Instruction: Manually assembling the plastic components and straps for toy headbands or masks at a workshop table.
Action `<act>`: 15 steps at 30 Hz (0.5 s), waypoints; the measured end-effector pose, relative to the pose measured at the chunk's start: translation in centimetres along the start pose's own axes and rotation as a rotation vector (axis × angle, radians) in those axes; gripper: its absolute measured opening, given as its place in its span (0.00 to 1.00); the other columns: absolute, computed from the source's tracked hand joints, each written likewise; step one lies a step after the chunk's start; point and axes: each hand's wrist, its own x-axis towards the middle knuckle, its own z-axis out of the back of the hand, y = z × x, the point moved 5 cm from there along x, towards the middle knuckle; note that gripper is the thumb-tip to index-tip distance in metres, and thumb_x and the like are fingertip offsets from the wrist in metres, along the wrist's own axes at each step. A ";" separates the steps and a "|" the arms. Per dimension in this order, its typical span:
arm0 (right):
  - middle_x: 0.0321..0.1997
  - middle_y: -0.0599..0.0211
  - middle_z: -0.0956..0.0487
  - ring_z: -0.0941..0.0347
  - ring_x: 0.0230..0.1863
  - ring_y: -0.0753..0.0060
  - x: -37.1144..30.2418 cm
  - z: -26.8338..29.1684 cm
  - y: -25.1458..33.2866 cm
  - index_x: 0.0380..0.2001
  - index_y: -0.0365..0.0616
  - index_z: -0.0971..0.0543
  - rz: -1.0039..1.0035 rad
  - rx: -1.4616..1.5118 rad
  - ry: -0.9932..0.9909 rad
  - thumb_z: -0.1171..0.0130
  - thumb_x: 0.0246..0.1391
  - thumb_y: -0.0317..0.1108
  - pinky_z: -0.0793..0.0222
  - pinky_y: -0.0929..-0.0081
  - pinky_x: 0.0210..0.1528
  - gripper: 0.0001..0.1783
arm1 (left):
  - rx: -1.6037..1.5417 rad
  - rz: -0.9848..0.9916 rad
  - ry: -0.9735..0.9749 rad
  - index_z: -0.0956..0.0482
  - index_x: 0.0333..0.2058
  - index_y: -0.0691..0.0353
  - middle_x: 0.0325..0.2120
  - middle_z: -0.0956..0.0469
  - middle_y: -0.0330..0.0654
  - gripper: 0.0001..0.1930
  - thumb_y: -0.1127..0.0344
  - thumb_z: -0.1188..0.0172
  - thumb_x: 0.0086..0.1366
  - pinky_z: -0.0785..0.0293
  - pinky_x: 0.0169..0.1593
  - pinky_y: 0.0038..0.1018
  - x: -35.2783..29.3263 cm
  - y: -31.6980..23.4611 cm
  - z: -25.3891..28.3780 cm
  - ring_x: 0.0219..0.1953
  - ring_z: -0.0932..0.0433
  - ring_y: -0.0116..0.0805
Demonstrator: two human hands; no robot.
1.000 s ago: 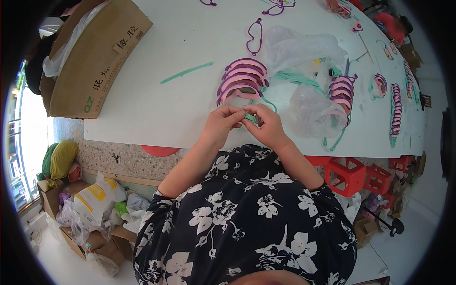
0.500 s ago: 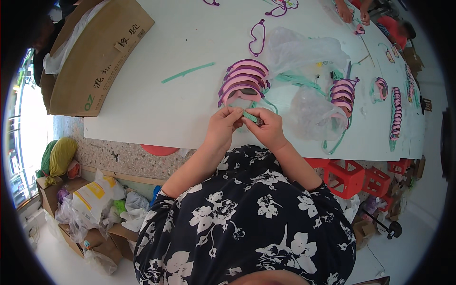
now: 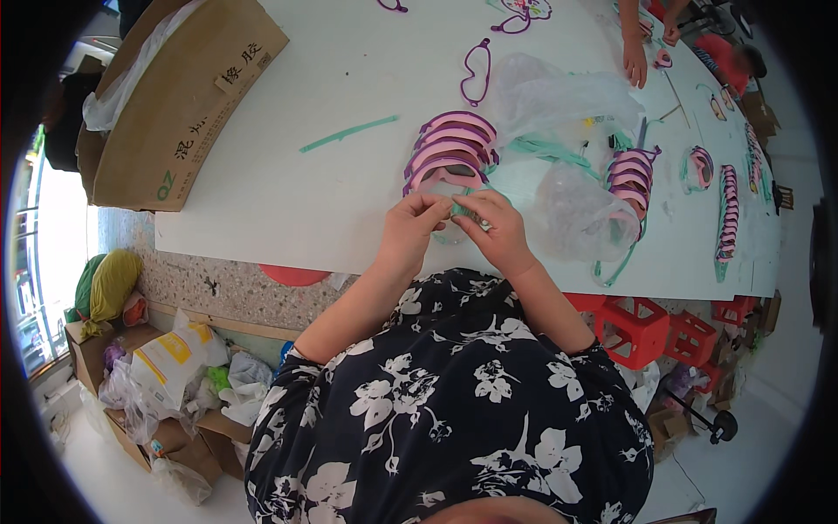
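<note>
My left hand (image 3: 408, 231) and my right hand (image 3: 501, 234) meet over the near edge of the table, thumbs and forefingers pinched together. Between their fingertips is a green elastic strap (image 3: 457, 210), mostly covered by the fingers. Just beyond them lies a row of overlapping pink and purple goggles (image 3: 456, 140); the nearest pair is right at my fingertips. A single flat green strap (image 3: 349, 133) lies to the left of the row. Farther back rests a bare purple goggle frame (image 3: 476, 74).
A large cardboard box (image 3: 205, 105) stands at the table's left. Right of the goggles are clear plastic bags (image 3: 576, 214), more green straps and a second goggle row (image 3: 630, 179). Another person's hand (image 3: 635, 63) reaches over the far right. Red stools (image 3: 633, 332) stand below the table.
My fingertips have shifted on the strap, and less of it shows between them. At the far right, the other person's hand has moved nearer over the table.
</note>
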 end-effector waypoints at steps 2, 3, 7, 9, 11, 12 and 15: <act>0.38 0.65 0.24 0.28 0.34 0.74 0.0 0.0 -0.1 0.46 0.42 0.20 -0.062 0.041 0.044 0.39 0.52 0.24 0.32 0.82 0.36 0.16 | 0.060 -0.026 0.024 0.23 0.40 0.65 0.31 0.21 0.38 0.11 0.64 0.41 0.65 0.29 0.35 0.22 0.1 0.2 -0.2 0.32 0.25 0.24; 0.38 0.66 0.24 0.28 0.35 0.75 0.1 -0.1 -0.1 0.47 0.42 0.21 -0.090 0.099 0.046 0.41 0.54 0.24 0.32 0.81 0.37 0.16 | 0.090 -0.030 0.062 0.24 0.42 0.66 0.31 0.21 0.39 0.12 0.63 0.42 0.66 0.29 0.34 0.22 0.1 0.4 -0.6 0.31 0.25 0.24; 0.40 0.64 0.23 0.28 0.35 0.74 -0.4 -0.5 -2.3 0.49 0.41 0.24 -0.262 0.333 0.010 0.44 0.56 0.25 0.32 0.78 0.38 0.16 | 0.425 -0.064 0.219 0.27 0.46 0.66 0.31 0.21 0.41 0.15 0.60 0.44 0.68 0.28 0.30 0.26 -0.4 0.6 -1.8 0.26 0.24 0.26; 0.39 0.66 0.23 0.29 0.35 0.77 -0.5 -0.7 -2.9 0.49 0.40 0.24 -0.293 0.399 -0.001 0.45 0.58 0.25 0.33 0.79 0.37 0.15 | 0.797 -0.404 0.221 0.26 0.45 0.63 0.31 0.21 0.44 0.14 0.62 0.42 0.64 0.27 0.28 0.30 0.0 1.1 -1.7 0.25 0.22 0.36; 0.37 0.70 0.24 0.31 0.34 0.80 -0.9 -0.8 -3.7 0.49 0.39 0.25 -0.373 0.470 0.006 0.47 0.60 0.26 0.34 0.81 0.37 0.14 | 1.237 -0.771 0.188 0.24 0.43 0.61 0.31 0.21 0.44 0.13 0.63 0.41 0.62 0.27 0.28 0.33 -0.2 0.6 -2.1 0.26 0.22 0.41; 0.36 0.72 0.25 0.31 0.35 0.81 -1.3 -1.0 -4.4 0.49 0.39 0.25 -0.434 0.513 0.023 0.49 0.61 0.26 0.34 0.83 0.36 0.13 | 1.191 -0.770 0.180 0.23 0.41 0.61 0.30 0.21 0.45 0.11 0.63 0.41 0.62 0.27 0.29 0.32 0.0 0.3 -2.0 0.27 0.22 0.42; 0.35 0.75 0.26 0.32 0.35 0.84 -1.7 -1.2 -5.1 0.47 0.39 0.25 -0.468 0.498 0.053 0.50 0.63 0.28 0.35 0.85 0.36 0.11 | 1.062 -0.687 0.179 0.20 0.36 0.62 0.28 0.22 0.45 0.08 0.64 0.40 0.61 0.28 0.31 0.32 0.6 -1.1 -1.8 0.28 0.24 0.41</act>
